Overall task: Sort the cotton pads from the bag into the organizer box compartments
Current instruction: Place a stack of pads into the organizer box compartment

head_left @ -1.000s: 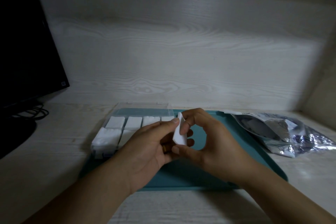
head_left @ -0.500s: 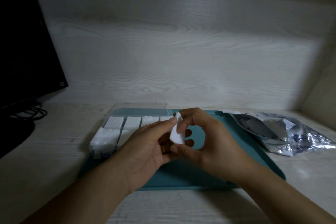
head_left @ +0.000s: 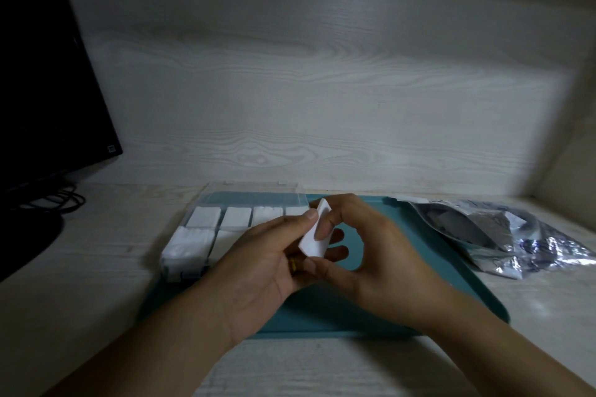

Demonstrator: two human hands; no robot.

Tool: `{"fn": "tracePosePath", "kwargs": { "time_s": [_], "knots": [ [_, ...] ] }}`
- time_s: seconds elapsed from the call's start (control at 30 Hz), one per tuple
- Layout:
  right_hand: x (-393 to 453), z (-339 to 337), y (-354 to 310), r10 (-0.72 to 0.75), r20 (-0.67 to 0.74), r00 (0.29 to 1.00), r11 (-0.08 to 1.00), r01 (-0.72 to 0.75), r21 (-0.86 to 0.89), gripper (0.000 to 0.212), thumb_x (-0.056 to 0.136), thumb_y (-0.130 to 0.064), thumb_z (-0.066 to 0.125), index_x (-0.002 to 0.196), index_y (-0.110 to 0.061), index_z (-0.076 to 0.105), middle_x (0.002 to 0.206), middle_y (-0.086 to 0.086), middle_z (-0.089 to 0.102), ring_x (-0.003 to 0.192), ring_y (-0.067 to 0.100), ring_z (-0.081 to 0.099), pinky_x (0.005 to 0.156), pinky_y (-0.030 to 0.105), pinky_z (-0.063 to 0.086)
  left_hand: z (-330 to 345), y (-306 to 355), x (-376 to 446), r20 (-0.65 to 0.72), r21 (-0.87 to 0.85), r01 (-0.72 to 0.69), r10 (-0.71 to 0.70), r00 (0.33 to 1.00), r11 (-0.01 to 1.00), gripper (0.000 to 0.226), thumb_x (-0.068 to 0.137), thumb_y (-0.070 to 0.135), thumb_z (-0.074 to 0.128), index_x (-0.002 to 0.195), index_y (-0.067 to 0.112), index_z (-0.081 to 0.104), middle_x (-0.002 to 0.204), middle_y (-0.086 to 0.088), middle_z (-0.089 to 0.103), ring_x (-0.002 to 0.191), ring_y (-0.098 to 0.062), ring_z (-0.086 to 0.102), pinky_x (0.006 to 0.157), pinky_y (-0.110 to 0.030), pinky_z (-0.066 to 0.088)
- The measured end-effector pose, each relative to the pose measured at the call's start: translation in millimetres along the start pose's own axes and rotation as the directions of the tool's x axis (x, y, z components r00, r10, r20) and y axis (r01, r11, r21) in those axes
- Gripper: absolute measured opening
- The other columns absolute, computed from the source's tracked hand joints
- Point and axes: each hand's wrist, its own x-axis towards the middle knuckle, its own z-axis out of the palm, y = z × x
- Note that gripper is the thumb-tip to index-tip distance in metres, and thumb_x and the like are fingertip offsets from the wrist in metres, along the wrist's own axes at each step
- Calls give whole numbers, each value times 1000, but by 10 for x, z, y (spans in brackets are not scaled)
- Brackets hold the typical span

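Monitor (head_left: 42,80): dark screen at the far left, standing on the pale wood desk (head_left: 80,284); black cables (head_left: 61,203) loop just beside its foot.
Organizer box (head_left: 193,251): clear plastic, on the left end of the teal tray (head_left: 419,284), lid open toward the back wall. The far row shows four compartments holding white pads; the nearest left compartment is packed with a stack of white pads. The right part of the near row is hidden behind the left hand.
Left hand (head_left: 258,271): reaches in from the lower left, palm turned toward the right, over the tray just right of the box. Its thumb (head_left: 300,219) lies extended along the pad's upper left edge, and its other fingers curl behind and under the pad, their tips showing to the pad's right. A small yellow ring is partly visible on one finger.
Cotton pads (head_left: 314,240): a small white rectangular stack, held up in the air between the two hands, tilted with its top leaning right. It is above the tray, just right of the box and not in any compartment.
Right hand (head_left: 377,264): comes in from the lower right, fingers arched over the top. Its fingertips press on the pad's upper right face and its thumb closes in beneath the lower edge, so both hands are clamped on the same stack.
Bag (head_left: 503,235): crinkled silver foil pouch lying flat on the desk at the right, its left edge overlapping the tray's far right corner, well apart from the hands.
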Motion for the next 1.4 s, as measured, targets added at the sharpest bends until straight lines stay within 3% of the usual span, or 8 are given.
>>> {"fn": "tracePosePath", "kwargs": {
  "time_s": [0.17,0.27,0.53,0.67,0.77,0.97,1.17,1.4],
  "knots": [
    [50,-17,30,255,-168,952,931,-195,309,14,84,-23,67,95,-17,62,103,-7,69,101,11,65,92,33,49,11,-6,-8,-26,14,-16,17,1000,1000,33,91,24,59,117,7,68,112,-19,72,97,-29,71,89,-43,58],
    [101,-74,36,425,-101,900,822,-336,460,11,90,-11,67,100,-13,68,96,2,74,93,17,69,84,30,53,23,-4,-25,-23,36,-8,9,1000,999,36,87,26,60,116,7,67,109,-20,72,91,-29,72,84,-41,58],
    [120,-103,33,441,-104,891,771,-317,553,2,86,-2,67,85,-2,69,67,6,66,58,12,56,56,21,45,18,115,-59,-33,369,-105,126,991,923,28,93,26,59,106,3,68,96,-14,76,86,-26,74,78,-36,60],
    [211,-74,80,524,-101,846,701,-361,615,4,85,0,66,83,2,70,55,12,58,50,19,48,49,25,39,-243,468,14,-157,719,-333,610,777,610,22,96,22,59,81,12,72,75,3,75,70,-7,69,71,-22,54],
    [405,12,45,575,33,817,634,-471,613,8,87,0,64,83,1,72,58,14,61,53,20,53,52,25,45,-600,686,86,-250,798,-274,708,660,537,20,93,23,62,76,18,70,63,6,68,56,1,59,63,-25,46],
    [899,328,-182,562,266,783,659,-618,428,6,86,2,67,90,3,72,69,15,67,57,17,63,55,22,51,-1019,683,176,-310,920,136,470,826,368,22,85,20,59,72,5,67,76,-12,72,65,-21,62,61,-27,46],
    [1094,623,-232,630,313,711,675,-700,234,9,85,2,68,93,2,73,70,15,68,53,14,62,55,20,54,-1058,700,159,-352,915,244,338,873,323,23,82,22,62,80,0,66,80,-15,73,79,-31,70,72,-40,57],
    [1116,745,-315,667,340,663,672,-732,109,15,85,0,70,100,3,73,78,17,69,54,14,61,57,20,57,-1010,696,127,-341,935,283,312,887,215,28,80,22,65,60,11,48,64,-6,57,61,-23,53,60,-28,40]
  ]
}}
